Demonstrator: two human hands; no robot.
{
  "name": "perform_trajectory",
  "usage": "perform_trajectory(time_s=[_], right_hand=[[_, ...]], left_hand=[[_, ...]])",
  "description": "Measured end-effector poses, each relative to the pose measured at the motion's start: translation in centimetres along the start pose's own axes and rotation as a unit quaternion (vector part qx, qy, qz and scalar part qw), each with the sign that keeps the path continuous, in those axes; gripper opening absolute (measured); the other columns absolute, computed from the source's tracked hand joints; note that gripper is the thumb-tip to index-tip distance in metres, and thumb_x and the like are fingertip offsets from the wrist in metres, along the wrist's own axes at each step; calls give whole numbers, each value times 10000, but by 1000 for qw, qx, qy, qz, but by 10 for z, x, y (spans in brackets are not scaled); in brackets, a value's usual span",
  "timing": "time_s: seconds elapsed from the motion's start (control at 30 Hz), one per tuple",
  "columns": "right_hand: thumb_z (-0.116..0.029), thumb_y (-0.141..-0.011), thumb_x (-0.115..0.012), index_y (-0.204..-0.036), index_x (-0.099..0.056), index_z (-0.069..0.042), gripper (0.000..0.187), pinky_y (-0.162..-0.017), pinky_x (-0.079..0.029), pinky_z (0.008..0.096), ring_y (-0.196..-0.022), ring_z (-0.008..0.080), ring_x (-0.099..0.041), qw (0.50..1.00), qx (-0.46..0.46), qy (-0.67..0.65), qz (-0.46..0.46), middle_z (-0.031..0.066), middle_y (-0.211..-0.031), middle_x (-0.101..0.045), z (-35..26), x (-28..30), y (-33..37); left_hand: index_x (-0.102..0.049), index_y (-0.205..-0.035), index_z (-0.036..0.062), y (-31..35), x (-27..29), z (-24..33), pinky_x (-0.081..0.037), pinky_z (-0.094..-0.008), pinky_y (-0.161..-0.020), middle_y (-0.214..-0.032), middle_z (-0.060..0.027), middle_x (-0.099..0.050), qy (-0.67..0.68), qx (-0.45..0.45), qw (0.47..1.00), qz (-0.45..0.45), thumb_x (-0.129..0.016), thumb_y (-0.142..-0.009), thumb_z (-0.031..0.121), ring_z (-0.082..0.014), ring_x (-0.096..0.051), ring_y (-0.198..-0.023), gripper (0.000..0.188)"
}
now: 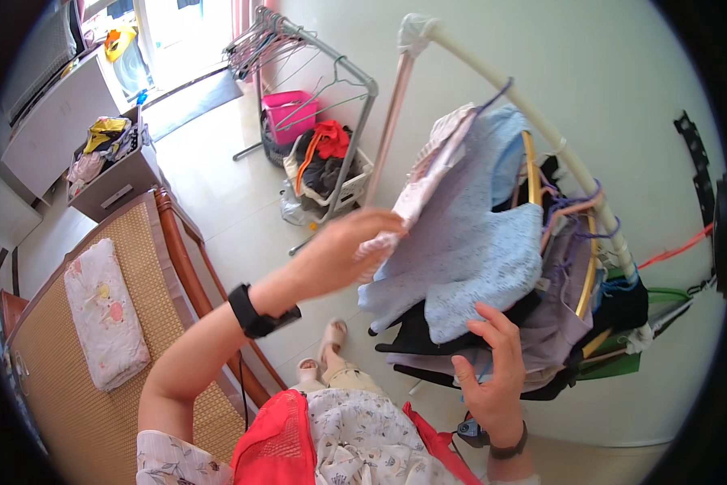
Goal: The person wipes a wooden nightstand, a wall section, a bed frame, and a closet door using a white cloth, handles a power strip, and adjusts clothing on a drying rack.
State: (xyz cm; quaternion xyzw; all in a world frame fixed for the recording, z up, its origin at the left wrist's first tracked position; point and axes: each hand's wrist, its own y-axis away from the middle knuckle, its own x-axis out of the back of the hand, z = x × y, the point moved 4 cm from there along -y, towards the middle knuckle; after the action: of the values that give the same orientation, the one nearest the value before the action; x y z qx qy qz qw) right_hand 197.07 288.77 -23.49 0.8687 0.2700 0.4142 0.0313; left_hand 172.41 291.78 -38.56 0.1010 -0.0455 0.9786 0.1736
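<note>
A pale pink-and-white garment (428, 171) hangs at the front end of a white clothes rail (505, 69). My left hand (349, 246) is closed on its lower edge, the fingertips partly hidden by the cloth. Just behind it hangs a light blue speckled top (480, 255). Below the blue top's hem, my right hand (493, 368) has its fingers spread, with nothing visible in it. Further along the rail hang a greyish-purple garment (561, 311) and several dark clothes, some on yellow and purple hangers.
A grey metal rack (319, 44) holds many bare hangers. Under it are a pink bin (290, 113) and a white basket (351, 186) of clothes. On my left, a folded floral cloth (109, 315) lies on a woven-mat bed (56, 396); beyond stands a grey storage box (125, 182) of clothes.
</note>
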Motion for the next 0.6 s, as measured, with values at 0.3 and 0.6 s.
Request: perform_trajectory(time_s=[0.3, 0.6], right_hand=[[-334, -922, -804, -1354, -581, -18, 580, -1117, -459, 474, -1337, 395, -560, 992, 21, 90, 85, 222, -1465, -566, -7, 25, 3], [-616, -919, -738, -1416, -539, 9, 823, -1134, -453, 485, -1371, 426, -539, 991, -13, 100, 85, 255, -1494, -534, -5, 36, 20]], left_hand=[[-452, -1511, -10, -90, 42, -14, -551, -405, -1010, -1423, -194, -614, -112, 54, 989, 85, -706, -948, 70, -307, -668, -1197, 623], [-387, -1485, -85, -132, 68, -6, -522, -451, -1058, -1489, -248, -560, -170, 156, 967, 108, -770, -918, 180, -359, -661, -1259, 734]])
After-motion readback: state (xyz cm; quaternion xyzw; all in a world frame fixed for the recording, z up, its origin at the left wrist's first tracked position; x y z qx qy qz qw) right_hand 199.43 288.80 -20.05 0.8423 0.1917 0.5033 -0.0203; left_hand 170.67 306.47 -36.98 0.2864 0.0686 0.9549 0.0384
